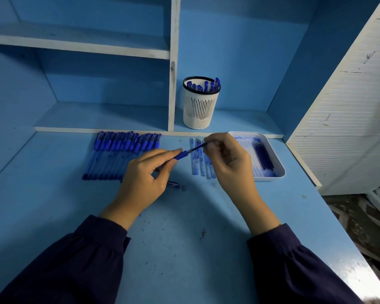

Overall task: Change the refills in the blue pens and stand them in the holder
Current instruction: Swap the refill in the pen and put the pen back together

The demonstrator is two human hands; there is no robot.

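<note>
Blue pen (181, 155) between left hand (145, 178), right hand (228, 163) (tray (270, 177) near desk (184, 227) edge)

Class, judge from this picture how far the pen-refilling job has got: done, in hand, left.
Done: several pens stand in the holder. In hand: the left hand holds a pen while the right hand pinches its refill. Left: a long row of pens lies on the desk.

pens (121, 155) left | tray (280, 170) right | holder (201, 115) behind
</note>
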